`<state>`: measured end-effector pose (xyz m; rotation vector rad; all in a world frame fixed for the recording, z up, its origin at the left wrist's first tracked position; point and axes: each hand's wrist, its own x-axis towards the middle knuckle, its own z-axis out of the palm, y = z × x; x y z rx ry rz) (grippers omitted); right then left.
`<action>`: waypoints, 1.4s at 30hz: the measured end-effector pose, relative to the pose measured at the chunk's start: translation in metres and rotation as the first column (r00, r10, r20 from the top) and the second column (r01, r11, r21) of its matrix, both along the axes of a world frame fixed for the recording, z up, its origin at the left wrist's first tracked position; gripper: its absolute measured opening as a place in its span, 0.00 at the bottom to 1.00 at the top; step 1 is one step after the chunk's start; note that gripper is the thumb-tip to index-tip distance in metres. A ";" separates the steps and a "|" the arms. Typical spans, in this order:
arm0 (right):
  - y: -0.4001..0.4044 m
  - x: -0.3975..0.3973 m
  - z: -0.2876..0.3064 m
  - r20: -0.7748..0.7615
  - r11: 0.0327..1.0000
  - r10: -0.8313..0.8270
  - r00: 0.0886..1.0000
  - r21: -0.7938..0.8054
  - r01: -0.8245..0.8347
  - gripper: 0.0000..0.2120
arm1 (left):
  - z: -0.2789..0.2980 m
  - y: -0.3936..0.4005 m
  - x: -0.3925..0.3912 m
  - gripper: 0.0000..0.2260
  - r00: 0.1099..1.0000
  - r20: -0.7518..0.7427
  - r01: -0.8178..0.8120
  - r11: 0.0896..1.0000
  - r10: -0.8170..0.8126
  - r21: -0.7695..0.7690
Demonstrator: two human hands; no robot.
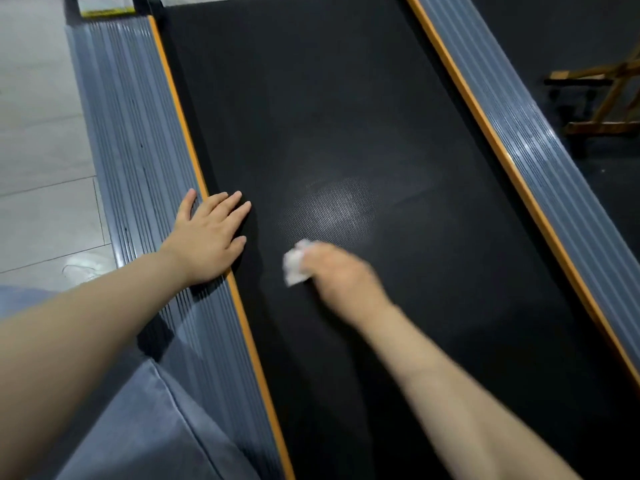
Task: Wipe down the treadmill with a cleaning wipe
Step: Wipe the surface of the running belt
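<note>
Treadmill belt [346, 116] is running black and finely textured up the middle of the view, and it is showing a paler, shiny patch [332, 209] near its centre. Grey ribbed side rails are flanking it, the left rail [138, 161] and the right rail [540, 161], each edged toward the belt with an orange strip [180, 126]. The right hand [339, 271] is sitting blurred on the belt just below the shiny patch, its fingers curling round a small crumpled white cleaning wipe [296, 261] that is sticking out at the hand's left side and touching the belt. The left hand [207, 233] is lying flat with fingers straight and slightly spread, holding nothing; its palm is resting across the left rail and the orange strip while the fingertips are reaching onto the belt's edge. Both forearms are bare. A grey-clad leg [145, 427] is showing at the lower left beside the rail. Pale floor tiles [41, 133] are lying to the left of the machine, and a wooden frame [609, 95] is standing on dark flooring at the far right, well apart from the hands.
</note>
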<state>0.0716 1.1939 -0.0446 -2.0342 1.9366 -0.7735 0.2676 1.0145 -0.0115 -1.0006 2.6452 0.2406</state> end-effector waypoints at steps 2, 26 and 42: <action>0.008 -0.079 0.015 0.019 0.962 -0.271 0.962 0.034 0.270 0.17 | 0.001 0.012 0.000 0.28 1.000 -0.019 -0.009 1.000 0.009 -0.002; 0.036 -0.031 -0.009 -0.078 0.999 -0.051 0.996 -0.003 0.051 0.16 | 0.006 0.021 -0.007 0.29 0.993 0.115 -0.033 0.996 0.023 0.084; 0.056 -0.008 0.010 0.069 0.826 -0.561 0.825 -0.033 0.563 0.13 | 0.002 0.022 -0.006 0.29 0.997 0.071 -0.023 0.998 0.018 0.064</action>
